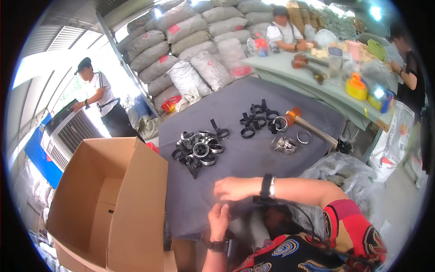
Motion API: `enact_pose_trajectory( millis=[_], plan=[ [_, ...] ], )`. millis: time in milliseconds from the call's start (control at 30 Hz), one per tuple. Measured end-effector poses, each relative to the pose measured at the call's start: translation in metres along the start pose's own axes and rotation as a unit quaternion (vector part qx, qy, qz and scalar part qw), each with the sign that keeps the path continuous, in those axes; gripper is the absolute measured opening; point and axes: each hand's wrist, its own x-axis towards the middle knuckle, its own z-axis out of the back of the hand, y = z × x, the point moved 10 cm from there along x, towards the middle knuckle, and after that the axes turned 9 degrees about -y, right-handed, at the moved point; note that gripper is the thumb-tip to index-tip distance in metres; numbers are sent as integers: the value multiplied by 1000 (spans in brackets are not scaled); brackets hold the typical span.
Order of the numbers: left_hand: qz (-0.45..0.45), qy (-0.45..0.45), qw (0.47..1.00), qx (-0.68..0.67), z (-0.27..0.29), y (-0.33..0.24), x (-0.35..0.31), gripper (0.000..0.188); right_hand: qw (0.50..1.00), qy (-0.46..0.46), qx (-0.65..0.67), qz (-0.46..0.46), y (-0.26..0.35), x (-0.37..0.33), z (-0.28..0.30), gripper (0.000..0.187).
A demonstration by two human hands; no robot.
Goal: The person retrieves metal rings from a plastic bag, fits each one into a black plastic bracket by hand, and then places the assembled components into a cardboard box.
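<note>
Two hands met at the near edge of the grey surface point(235, 149). The right hand point(233, 188) came in from the right side, a dark watch point(267, 186) on its wrist, fingers curled loosely and resting on the cloth-covered top close to the near edge. The left hand point(219, 221) rose from below, also with a dark watch on the wrist, its fingertips up against the near edge just beneath the right hand. Whether either hand pinched anything could not be told; nothing showed between the fingers.

Beyond the hands, toward the middle left of the surface, lay a heap of metal rings and black clips point(199, 152). Farther back, near the far edge, sat a group of black ring clips point(256, 119). To the right of these lay a small pile of shiny metal rings point(284, 144), with a single ring point(304, 136) just beside it. A hammer with an orange head point(308, 126) lay slanted by the right edge.

An open cardboard box point(113, 204) stood against the left edge of the surface. Crumpled plastic sheeting point(344, 172) lay off the right edge. Stacked sacks point(190, 41) rose behind the far edge, one person stood at the far left, and others sat at a green table point(312, 84) further back.
</note>
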Motion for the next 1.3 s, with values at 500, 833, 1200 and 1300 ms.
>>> enact_pose_trajectory(
  millis=[500,833,1200,1300],
  plan=[
    [-276,-179,895,302,36,-23,24,47,844,-129,-348,-387,-240,-36,133,34],
    [-232,-160,917,283,35,-23,30,39,843,-347,-308,-274,-215,-18,205,27],
    [-86,-111,989,37,40,-1,35,30,915,-40,-344,-208,-165,-43,77,16],
    [-128,-95,985,59,33,-5,40,33,922,-147,-307,-185,-142,-62,102,18]
  ],
)
